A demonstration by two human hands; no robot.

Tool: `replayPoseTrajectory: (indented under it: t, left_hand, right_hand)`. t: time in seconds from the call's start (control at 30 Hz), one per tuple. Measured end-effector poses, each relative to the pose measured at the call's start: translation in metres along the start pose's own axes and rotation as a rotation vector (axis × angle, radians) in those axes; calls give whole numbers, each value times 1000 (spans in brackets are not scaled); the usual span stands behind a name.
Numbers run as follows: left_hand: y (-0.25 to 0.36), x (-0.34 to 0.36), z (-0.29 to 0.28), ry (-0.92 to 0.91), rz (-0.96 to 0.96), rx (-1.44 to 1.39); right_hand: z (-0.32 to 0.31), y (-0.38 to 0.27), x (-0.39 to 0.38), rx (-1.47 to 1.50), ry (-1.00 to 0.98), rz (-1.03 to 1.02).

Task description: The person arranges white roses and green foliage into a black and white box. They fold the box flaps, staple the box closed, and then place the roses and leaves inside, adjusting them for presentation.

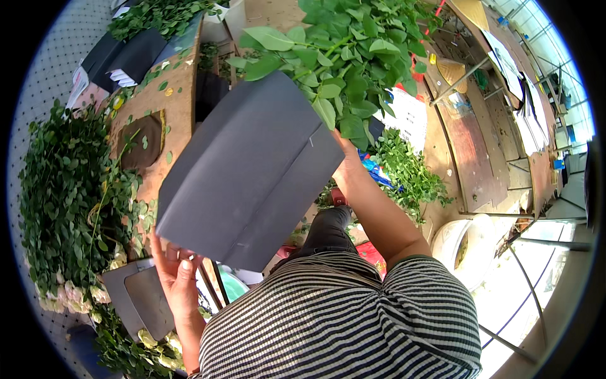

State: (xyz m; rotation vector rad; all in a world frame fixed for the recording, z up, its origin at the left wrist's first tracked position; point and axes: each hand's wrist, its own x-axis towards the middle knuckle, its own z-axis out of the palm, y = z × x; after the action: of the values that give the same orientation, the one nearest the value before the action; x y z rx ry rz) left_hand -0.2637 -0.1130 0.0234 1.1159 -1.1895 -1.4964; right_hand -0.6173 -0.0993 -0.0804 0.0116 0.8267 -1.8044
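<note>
A bunch of leafy green flower stems rolled in a dark grey cardboard wrap is held tilted in front of me. The leaves stick out of its far end; any blooms inside the wrap are hidden. My right hand grips the bunch at the right, where the leaves come out, with its fingers mostly hidden behind it. At the near left corner of the wrap, my left hand has its fingers apart, fingertips at the edge. A small staple-like mark shows on the wrap near the right hand.
To the left, a wooden table bears a brown cloth pad. A pile of leafy stems with pale roses lies beside it, near another grey wrap. Cut greenery and a white bucket stand on the right.
</note>
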Motion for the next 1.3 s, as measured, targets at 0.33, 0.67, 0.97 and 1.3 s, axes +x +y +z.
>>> replayPoseTrajectory:
  t: [0.33, 0.67, 0.97, 1.3]
  left_hand:
    - [-241, 29, 98, -246, -977, 267]
    - [-420, 8, 121, -204, -1342, 392]
    - [-467, -25, 96, -196, -1366, 355]
    - [-317, 19, 137, -94, -856, 665]
  right_hand:
    - [-384, -82, 159, 55, 293, -208]
    - [-628, -134, 308, 118, 630, -389]
    - [-697, -48, 379, 82, 1128, -25]
    - [-667, 39, 280, -1091, 814, 446]
